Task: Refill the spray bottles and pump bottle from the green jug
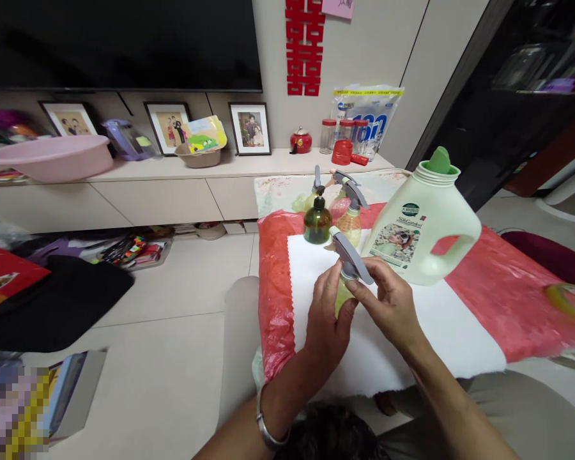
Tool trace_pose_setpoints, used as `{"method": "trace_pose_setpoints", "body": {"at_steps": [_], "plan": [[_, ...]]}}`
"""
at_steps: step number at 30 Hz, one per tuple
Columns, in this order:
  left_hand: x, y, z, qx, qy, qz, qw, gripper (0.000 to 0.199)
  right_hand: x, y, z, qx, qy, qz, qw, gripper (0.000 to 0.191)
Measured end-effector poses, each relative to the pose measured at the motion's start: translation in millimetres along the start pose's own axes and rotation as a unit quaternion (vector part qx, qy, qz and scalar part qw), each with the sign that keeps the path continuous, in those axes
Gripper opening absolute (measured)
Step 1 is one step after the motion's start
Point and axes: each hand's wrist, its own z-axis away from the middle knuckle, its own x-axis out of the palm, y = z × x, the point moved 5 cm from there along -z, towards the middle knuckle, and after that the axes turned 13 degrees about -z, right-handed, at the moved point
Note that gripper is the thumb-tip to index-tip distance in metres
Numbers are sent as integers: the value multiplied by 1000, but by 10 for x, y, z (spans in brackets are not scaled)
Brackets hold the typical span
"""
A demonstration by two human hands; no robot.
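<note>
A small spray bottle (344,296) with yellowish clear walls stands between my hands over the white cloth. My left hand (326,314), with a silver bangle at the wrist, is wrapped around its body. The fingers of my right hand (391,301) grip the collar just under the grey trigger head (349,255). My hands hide much of the bottle. Just beyond it are a green-brown pump bottle (317,225) and another spray bottle (349,226) with a grey head. To the right rises a large pale green detergent jug (419,227), a green piece in its mouth.
Red plastic sheeting (503,297) covers the table beneath the white cloth (464,338). More spray bottles stand at the back. Behind is a low cabinet (163,198) with a pink basin (52,158), framed photos and red-lidded jars. A tape roll (568,303) lies at the right.
</note>
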Motion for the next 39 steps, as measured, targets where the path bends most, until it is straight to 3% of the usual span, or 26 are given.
{"method": "trace_pose_setpoints", "body": {"at_steps": [5,13,24,35,39], "plan": [[11,-4,-4,-4,-4,5,1000,57,-38,-31,-43,21,-56,-16,998,32],[-13,13,-27,-16,-15,22,1000,54,6,34,13,1,24,8,1000,28],[10,-4,-6,-14,2,20,1000,56,-26,-140,-47,-31,-17,44,998,21],[-14,24,-20,-2,4,39,999,56,59,-4,85,-21,44,35,998,29],[-10,28,-33,-1,-10,30,999,59,5,-62,35,-7,12,35,999,29]]}}
